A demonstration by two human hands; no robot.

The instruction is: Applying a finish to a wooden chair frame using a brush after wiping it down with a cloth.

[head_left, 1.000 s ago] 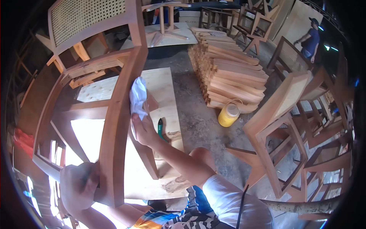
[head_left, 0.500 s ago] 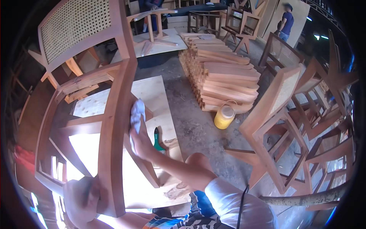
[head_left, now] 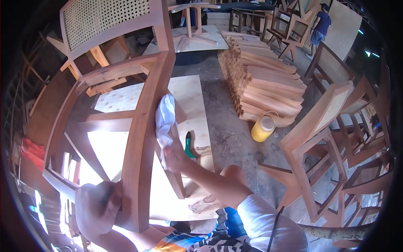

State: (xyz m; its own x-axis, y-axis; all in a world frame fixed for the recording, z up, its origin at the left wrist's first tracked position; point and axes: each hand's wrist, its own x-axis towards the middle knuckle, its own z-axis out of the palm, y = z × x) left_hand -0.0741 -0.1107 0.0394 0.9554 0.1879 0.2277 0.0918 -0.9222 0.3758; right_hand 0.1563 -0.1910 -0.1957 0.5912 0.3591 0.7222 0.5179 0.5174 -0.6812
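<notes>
A wooden chair frame point(head_left: 145, 138) with a woven cane backrest point(head_left: 105, 19) stands in front of me at the left, its seat opening bare. Around the near end of the frame my left hand point(head_left: 96, 208) is wrapped, fingers closed on the wood. My right hand point(head_left: 175, 156) grips a crumpled white cloth point(head_left: 166, 111) and presses it along the outer right side of the chair's rail. Just right of that hand, a brush with a green and black handle point(head_left: 188, 145) lies on a light plywood sheet point(head_left: 191, 90) under the chair.
A yellow container point(head_left: 263, 129) with a wire handle stands on the concrete floor beside a large stack of shaped wooden pieces point(head_left: 264, 84). More chair frames point(head_left: 308, 155) crowd the right side. A person point(head_left: 321, 27) stands at the far right. Red material point(head_left: 32, 153) shows at the left.
My right hand and the cloth have slid slightly toward me along the rail, and more cloth shows beyond the fingers. The left hand keeps its grip. The whole view has shifted.
</notes>
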